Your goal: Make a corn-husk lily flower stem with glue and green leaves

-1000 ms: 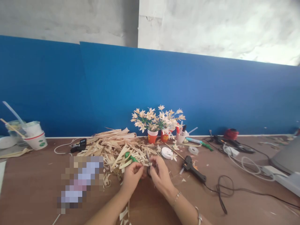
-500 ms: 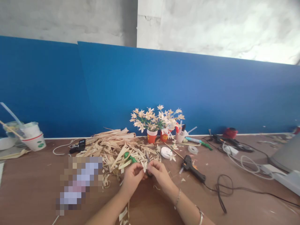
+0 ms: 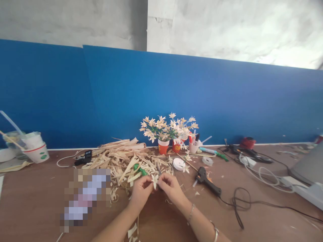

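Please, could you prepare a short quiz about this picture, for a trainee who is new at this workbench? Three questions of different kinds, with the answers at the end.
1. Multiple choice: what does the left hand hold at its fingertips?
a) a roll of tape
b) a pale flower
c) a cable

2. True or false: the black glue gun lies on the table, to the right of the right hand.

3. Fill in the colour: the bunch of pale flowers at the back stands in containers that are mainly ____.

Key: 1. b; 2. true; 3. red.
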`<state>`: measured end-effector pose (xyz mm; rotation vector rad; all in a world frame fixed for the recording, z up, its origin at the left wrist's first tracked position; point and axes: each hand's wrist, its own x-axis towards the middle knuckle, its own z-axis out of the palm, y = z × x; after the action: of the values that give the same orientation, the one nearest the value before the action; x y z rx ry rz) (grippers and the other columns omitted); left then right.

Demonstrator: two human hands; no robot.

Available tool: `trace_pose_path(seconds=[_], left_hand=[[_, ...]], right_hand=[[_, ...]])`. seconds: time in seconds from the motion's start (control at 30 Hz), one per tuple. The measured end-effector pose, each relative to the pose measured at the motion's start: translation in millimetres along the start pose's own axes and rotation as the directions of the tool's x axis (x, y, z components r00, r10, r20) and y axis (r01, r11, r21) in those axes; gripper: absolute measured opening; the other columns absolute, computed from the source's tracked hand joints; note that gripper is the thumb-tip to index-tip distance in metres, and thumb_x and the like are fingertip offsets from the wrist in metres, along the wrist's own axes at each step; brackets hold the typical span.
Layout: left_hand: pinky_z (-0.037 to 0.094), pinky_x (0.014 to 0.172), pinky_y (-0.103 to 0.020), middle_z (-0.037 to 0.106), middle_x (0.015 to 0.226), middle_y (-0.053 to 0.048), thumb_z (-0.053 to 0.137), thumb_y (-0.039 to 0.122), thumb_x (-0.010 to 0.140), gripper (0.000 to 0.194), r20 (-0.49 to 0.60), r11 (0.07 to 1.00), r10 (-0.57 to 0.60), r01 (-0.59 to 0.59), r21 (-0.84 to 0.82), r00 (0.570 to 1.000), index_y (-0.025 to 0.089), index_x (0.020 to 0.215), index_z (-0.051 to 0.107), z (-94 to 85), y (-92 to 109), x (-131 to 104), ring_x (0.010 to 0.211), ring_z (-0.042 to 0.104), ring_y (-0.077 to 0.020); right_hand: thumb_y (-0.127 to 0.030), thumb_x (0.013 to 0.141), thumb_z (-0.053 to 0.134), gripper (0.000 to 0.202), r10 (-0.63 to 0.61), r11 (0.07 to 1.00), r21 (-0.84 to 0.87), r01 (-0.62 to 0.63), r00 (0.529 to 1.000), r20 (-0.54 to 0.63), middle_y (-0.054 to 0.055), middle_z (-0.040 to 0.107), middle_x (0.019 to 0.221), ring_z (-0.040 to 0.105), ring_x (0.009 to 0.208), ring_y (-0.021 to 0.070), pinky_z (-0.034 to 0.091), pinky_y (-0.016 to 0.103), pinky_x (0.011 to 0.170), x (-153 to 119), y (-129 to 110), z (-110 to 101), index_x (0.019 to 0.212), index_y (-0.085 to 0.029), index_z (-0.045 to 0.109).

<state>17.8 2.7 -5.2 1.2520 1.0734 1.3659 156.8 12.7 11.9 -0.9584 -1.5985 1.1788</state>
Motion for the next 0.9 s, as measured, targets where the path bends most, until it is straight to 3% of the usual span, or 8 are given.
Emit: trace_pose_path(seconds=[0.07, 0.13, 0.23, 0.3, 0.57, 0.9], left_hand=[[0.043, 0.047, -0.022, 0.057, 0.052, 0.002, 0.061, 0.027, 0.065, 0.013, -0.015, 1.000, 0.009, -0.009, 0.024, 1.000, 0.017, 0.060, 0.056, 0.0, 0.0, -0.3, 0.050, 0.054, -0.0131], [0.042, 0.044, -0.021, 0.055, 0.051, 0.003, 0.060, 0.027, 0.066, 0.012, -0.033, 0.998, 0.016, -0.014, 0.053, 0.999, 0.018, 0.061, 0.055, -0.1, -0.2, -0.7, 0.048, 0.053, -0.0128], [0.040, 0.043, -0.021, 0.054, 0.052, 0.003, 0.060, 0.027, 0.066, 0.011, -0.067, 0.992, 0.045, -0.037, 0.117, 0.997, 0.018, 0.062, 0.056, -0.5, -0.8, -1.0, 0.045, 0.050, -0.0120], [0.041, 0.046, -0.022, 0.055, 0.054, 0.002, 0.060, 0.026, 0.066, 0.010, -0.078, 0.985, 0.081, -0.067, 0.161, 0.994, 0.018, 0.062, 0.057, -1.0, -1.3, -1.5, 0.048, 0.052, -0.0132], [0.044, 0.060, -0.024, 0.061, 0.063, -0.001, 0.054, 0.017, 0.069, 0.008, -0.015, 0.937, 0.213, -0.200, 0.288, 0.977, 0.018, 0.063, 0.060, -1.1, -6.5, -4.0, 0.061, 0.056, -0.0164], [0.041, 0.058, -0.023, 0.055, 0.060, 0.002, 0.052, 0.013, 0.067, 0.008, -0.026, 0.950, 0.195, -0.182, 0.254, 0.980, 0.017, 0.061, 0.055, -1.5, -9.5, -3.3, 0.060, 0.051, -0.0144]], right_hand=[[-0.027, 0.078, 0.051, 0.015, -0.054, 0.995, -0.081, 0.050, 0.997, -0.046, -0.002, 0.054, 0.057, 0.049, 0.054, 0.0112, 0.037, 0.022, 0.052, -1.8, -2.5, -0.4, 0.066, -0.018, 0.049], [-0.022, 0.076, 0.051, 0.007, -0.202, 0.955, -0.244, 0.167, 0.972, -0.124, -0.002, 0.053, 0.063, 0.049, 0.058, 0.0120, 0.038, 0.023, 0.054, -4.6, -7.4, -0.3, 0.070, -0.018, 0.050], [-0.017, 0.075, 0.052, 0.004, -0.457, 0.781, -0.526, 0.337, 0.882, -0.113, 0.000, 0.052, 0.068, 0.047, 0.065, 0.0139, 0.037, 0.025, 0.060, -9.2, -16.2, 1.1, 0.070, -0.019, 0.051], [-0.017, 0.076, 0.052, 0.004, -0.524, 0.674, -0.631, 0.384, 0.851, -0.042, 0.001, 0.051, 0.068, 0.046, 0.067, 0.0149, 0.036, 0.027, 0.063, -11.4, -20.3, 3.0, 0.072, -0.019, 0.053], [-0.015, 0.077, 0.051, 0.009, -0.560, 0.447, -0.835, 0.320, 0.829, 0.018, 0.001, 0.053, 0.068, 0.045, 0.069, 0.0158, 0.027, 0.030, 0.065, -11.7, -18.3, 11.2, 0.069, -0.018, 0.052], [-0.014, 0.078, 0.051, 0.013, -0.593, 0.446, -0.833, 0.327, 0.805, -0.002, 0.000, 0.052, 0.064, 0.045, 0.066, 0.0143, 0.026, 0.029, 0.066, -11.3, -17.1, 20.1, 0.066, -0.018, 0.052]])
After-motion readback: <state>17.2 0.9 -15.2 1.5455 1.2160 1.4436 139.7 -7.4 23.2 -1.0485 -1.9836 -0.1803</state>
